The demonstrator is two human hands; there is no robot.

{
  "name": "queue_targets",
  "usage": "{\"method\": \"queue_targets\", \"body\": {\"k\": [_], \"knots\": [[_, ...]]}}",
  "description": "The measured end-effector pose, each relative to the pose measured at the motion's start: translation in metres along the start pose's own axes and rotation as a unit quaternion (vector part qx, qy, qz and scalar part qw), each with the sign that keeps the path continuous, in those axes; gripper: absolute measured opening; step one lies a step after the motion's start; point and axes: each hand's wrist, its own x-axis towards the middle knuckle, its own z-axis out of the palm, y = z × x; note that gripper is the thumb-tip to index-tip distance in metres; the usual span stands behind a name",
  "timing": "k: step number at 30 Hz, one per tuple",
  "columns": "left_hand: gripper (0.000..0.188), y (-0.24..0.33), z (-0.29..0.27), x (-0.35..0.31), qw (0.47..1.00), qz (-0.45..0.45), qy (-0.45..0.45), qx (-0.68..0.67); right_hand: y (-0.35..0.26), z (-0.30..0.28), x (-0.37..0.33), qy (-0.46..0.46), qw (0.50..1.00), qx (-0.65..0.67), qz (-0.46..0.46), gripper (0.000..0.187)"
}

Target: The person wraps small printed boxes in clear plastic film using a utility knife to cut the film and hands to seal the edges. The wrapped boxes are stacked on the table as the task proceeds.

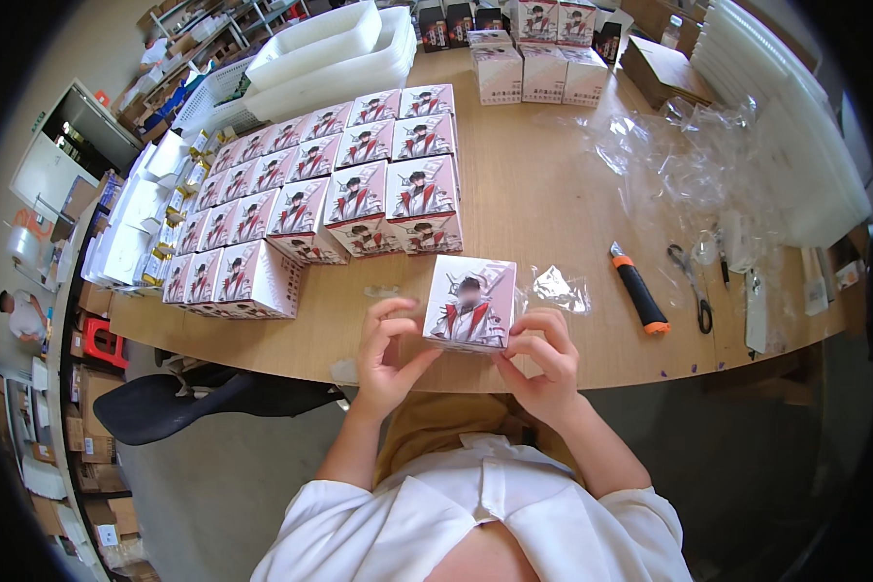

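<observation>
A white and pink printed cardboard box [475, 301] with a red-clad cartoon figure on its top is at the table's near edge, between my two hands. My left hand [386, 359] is at its left side, fingers curled and the thumb at the lower left corner. My right hand [545, 367] pinches the lower right corner with thumb and fingers. The box's underside is hidden. Just right of it lies a crumpled piece of clear plastic film [558, 288]. Left of the box, several rows of matching boxes [354, 194] stand packed together.
An orange and black utility knife [638, 289] and scissors [694, 286] lie to the right. Beyond them are loose clear plastic bags [684, 145] and stacked translucent trays [781, 126]. More boxes [543, 73] stand at the back, white bins [330, 58] at the far left. A black chair [213, 400] is below the table.
</observation>
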Motion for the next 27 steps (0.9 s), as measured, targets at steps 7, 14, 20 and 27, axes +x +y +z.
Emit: {"method": "queue_targets", "body": {"k": [7,14,20,27], "knots": [[0.042,-0.01,0.003,0.007,0.998,-0.024,-0.016,-0.053,0.003,-0.002,0.007,0.037,0.999,0.014,-0.034,0.022],[0.029,-0.007,-0.004,0.016,0.995,0.087,-0.047,0.028,0.015,-0.01,0.007,-0.006,0.985,-0.071,-0.155,0.022],[0.027,-0.003,-0.003,0.01,0.955,0.196,-0.08,0.208,0.02,-0.016,0.009,-0.105,0.964,-0.143,-0.2,0.02],[0.088,0.002,-0.016,0.015,0.996,0.024,0.009,0.08,0.024,-0.029,-0.001,-0.166,0.979,-0.118,-0.025,0.05]]}}
